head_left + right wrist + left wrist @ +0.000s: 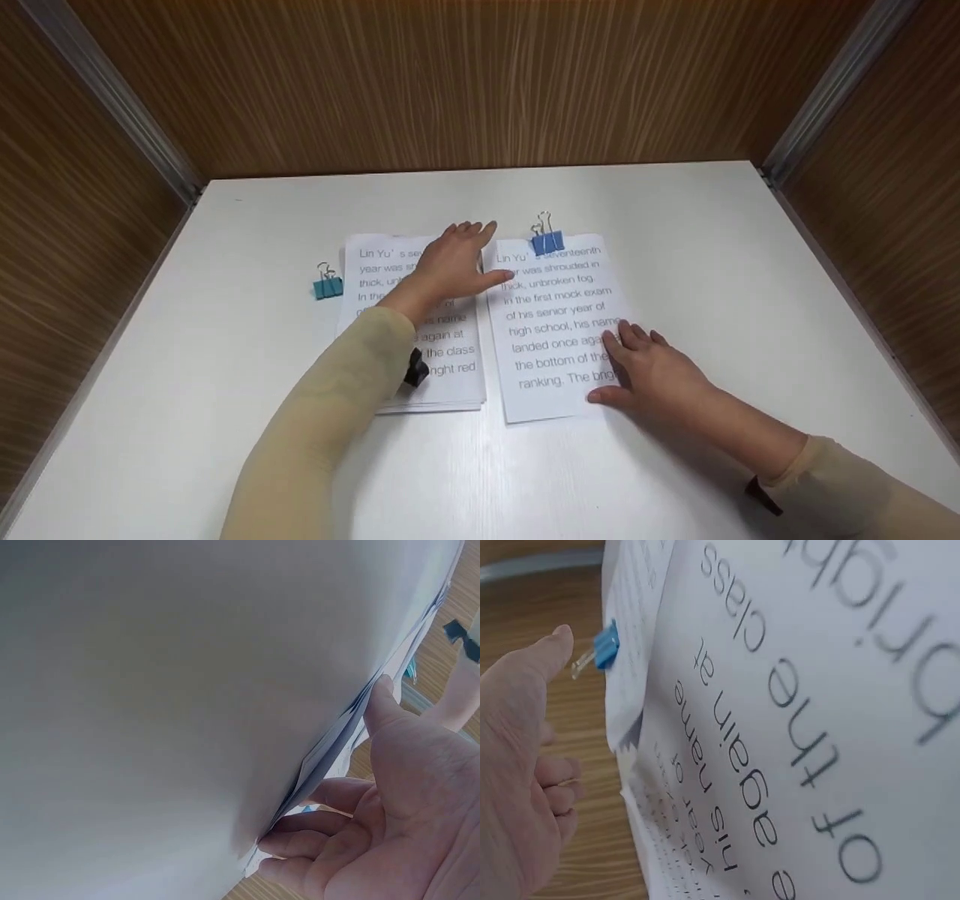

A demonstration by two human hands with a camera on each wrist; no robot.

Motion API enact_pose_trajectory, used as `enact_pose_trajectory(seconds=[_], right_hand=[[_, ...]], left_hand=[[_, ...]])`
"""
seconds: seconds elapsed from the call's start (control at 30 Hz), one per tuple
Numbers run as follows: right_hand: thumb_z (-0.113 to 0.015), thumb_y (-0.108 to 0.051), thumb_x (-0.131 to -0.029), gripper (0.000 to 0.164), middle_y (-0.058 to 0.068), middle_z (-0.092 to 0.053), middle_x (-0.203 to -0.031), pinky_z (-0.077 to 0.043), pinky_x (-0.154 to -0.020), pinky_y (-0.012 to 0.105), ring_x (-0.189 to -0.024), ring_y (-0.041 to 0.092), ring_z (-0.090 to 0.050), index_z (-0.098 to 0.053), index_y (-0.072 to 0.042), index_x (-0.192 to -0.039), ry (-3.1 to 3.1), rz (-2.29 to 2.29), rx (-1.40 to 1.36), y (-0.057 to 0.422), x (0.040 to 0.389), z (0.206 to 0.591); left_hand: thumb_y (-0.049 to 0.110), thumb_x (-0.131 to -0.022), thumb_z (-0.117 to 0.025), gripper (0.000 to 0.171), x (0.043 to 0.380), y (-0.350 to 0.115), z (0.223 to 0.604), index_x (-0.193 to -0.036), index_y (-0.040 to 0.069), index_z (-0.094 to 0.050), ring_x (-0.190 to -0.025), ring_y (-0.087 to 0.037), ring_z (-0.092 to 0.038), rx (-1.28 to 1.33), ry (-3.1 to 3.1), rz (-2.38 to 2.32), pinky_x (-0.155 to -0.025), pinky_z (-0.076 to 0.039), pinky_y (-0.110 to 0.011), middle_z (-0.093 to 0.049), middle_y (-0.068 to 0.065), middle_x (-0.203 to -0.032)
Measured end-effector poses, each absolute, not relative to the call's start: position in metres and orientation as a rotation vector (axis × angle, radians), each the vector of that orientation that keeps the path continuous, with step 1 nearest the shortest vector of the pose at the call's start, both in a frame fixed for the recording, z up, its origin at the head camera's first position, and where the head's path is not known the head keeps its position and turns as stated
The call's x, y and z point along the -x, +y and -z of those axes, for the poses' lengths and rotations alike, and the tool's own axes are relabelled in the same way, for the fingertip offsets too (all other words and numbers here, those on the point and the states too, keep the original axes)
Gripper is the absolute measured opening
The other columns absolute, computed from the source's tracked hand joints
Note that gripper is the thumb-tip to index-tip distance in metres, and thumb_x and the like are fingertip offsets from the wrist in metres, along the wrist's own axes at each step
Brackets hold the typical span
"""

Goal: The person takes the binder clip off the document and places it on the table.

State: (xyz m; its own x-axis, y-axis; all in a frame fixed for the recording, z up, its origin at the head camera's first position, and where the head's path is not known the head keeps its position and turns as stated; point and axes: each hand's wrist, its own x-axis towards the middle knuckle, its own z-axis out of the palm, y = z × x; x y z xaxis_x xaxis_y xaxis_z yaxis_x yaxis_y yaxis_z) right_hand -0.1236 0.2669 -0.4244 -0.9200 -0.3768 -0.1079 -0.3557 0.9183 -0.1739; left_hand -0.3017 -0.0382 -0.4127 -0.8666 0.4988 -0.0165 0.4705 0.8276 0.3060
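Two printed paper stacks lie side by side. My left hand (456,261) is over the upper right part of the left stack (442,386), fingers stretched out and thumb pointing toward the right stack (555,360). In the left wrist view this left hand (521,735) holds nothing. My right hand (660,371) rests at the lower right edge of the right stack. Its thumb and fingertips lie against the paper edges in the right wrist view. A blue binder clip (548,241) sits at that stack's top edge, its wire handles pointing away.
A teal binder clip (328,286) is at the left stack's left edge. Both stacks lie on a white table (480,480), with wood-grain panels (487,82) rising behind and at the sides. A black wrist piece (415,367) shows beside the left sleeve.
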Motion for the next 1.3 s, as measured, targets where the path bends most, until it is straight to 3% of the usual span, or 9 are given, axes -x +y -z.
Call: enact_pose_trajectory(seconds=[0.3, 0.67, 0.97, 1.3], right_hand=[[-0.079, -0.058, -0.090, 0.098, 0.039, -0.041, -0.156, -0.035, -0.119, 0.064, -0.146, 0.054, -0.041, -0.047, 0.009, -0.154, 2.931, 0.226, 0.543, 0.265, 0.123, 0.423], [-0.080, -0.056, -0.091, 0.096, 0.039, -0.041, -0.157, -0.034, -0.119, 0.065, -0.146, 0.055, -0.040, -0.047, 0.008, -0.155, 2.927, 0.255, 0.544, 0.265, 0.124, 0.424], [-0.080, -0.056, -0.090, 0.096, 0.040, -0.041, -0.156, -0.035, -0.118, 0.066, -0.145, 0.056, -0.041, -0.048, 0.008, -0.154, 2.930, 0.275, 0.555, 0.266, 0.123, 0.424], [-0.078, -0.058, -0.091, 0.098, 0.038, -0.040, -0.158, -0.036, -0.117, 0.067, -0.147, 0.055, -0.039, -0.046, 0.007, -0.156, 2.918, 0.249, 0.523, 0.265, 0.125, 0.424]], left_hand=[[0.072, -0.095, -0.061, 0.100, 0.314, -0.031, 0.423, -0.171, 0.018, -0.025, -0.159, -0.036, -0.025, -0.697, 2.851, -0.480, -0.129, -0.023, -0.050, -0.033, -0.015, -0.171], [0.068, -0.095, -0.062, 0.100, 0.313, -0.034, 0.430, -0.171, 0.017, -0.022, -0.159, -0.038, -0.025, -0.654, 2.793, -0.539, -0.129, -0.022, -0.050, -0.037, -0.012, -0.170], [0.063, -0.094, -0.069, 0.096, 0.310, -0.032, 0.425, -0.171, 0.026, -0.024, -0.160, -0.041, -0.021, -0.601, 2.734, -0.717, -0.130, -0.018, -0.050, -0.040, -0.003, -0.169], [0.048, -0.095, -0.078, 0.089, 0.310, -0.031, 0.420, -0.168, 0.023, -0.033, -0.151, -0.022, -0.044, -0.663, 2.620, -0.987, -0.126, -0.029, -0.035, -0.053, -0.008, -0.160]])
